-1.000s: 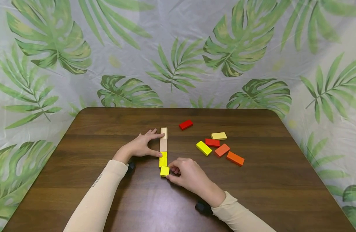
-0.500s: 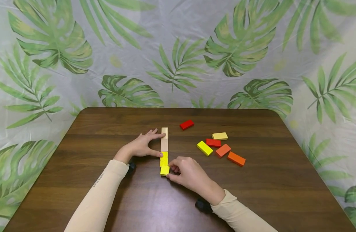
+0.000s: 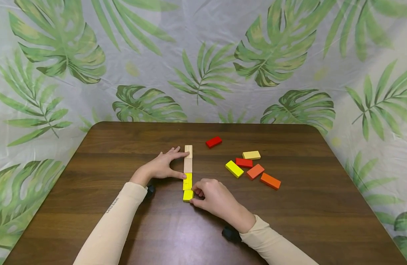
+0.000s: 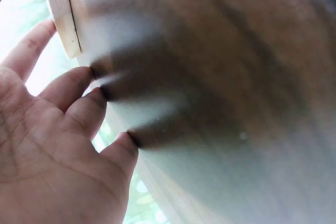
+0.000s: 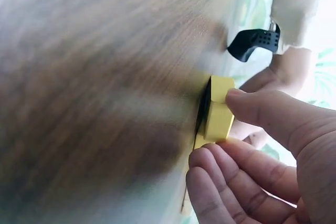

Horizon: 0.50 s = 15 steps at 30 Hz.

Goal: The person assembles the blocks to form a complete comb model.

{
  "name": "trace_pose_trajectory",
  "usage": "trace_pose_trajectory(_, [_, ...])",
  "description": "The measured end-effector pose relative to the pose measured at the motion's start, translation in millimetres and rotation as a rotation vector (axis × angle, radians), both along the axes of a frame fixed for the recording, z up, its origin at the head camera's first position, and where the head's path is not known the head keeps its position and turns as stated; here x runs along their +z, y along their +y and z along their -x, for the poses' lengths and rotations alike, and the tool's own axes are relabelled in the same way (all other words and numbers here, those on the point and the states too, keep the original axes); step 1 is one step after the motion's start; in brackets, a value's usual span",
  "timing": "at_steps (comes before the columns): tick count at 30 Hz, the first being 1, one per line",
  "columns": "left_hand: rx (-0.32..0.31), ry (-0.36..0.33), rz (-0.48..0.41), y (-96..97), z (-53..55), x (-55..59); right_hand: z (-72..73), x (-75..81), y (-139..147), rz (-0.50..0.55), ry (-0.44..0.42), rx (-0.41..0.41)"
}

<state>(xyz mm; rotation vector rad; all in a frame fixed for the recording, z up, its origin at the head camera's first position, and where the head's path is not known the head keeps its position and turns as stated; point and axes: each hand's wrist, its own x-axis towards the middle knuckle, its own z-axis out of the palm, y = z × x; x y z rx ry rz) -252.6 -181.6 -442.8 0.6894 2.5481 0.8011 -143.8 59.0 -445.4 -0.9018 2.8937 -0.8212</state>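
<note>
A straight row of blocks runs toward me in the head view. A striped pale wooden block (image 3: 188, 149) lies at its far end, then a plain pale block (image 3: 188, 165), a yellow block (image 3: 188, 184) and a nearest yellow block (image 3: 188, 195). My left hand (image 3: 161, 165) spreads along the row's left side, index fingertip on the striped block and thumb on the farther yellow block. My right hand (image 3: 220, 200) pinches the nearest yellow block, thumb and fingertips at its sides in the right wrist view. The left wrist view shows the other left fingertips down on the table.
Right of the row lie loose blocks: a red block (image 3: 213, 142) farther back, a pale yellow block (image 3: 251, 155), another red block (image 3: 244, 163), a bright yellow block (image 3: 234, 169) and two orange ones. Leaf-patterned cloth (image 3: 203, 73) hangs behind the brown table (image 3: 309, 221).
The nearest yellow block, held in my right hand, has shifted slightly; its front side shows less and it lines up end to end with the row. My left hand has stayed put.
</note>
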Motion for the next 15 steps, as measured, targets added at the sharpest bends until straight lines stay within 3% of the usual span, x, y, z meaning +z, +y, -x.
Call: trace_pose_trajectory(15, [-0.001,-0.005,0.003,0.1,-0.2,0.4,2.7,-0.7,-1.8,-0.025,0.002,-0.007])
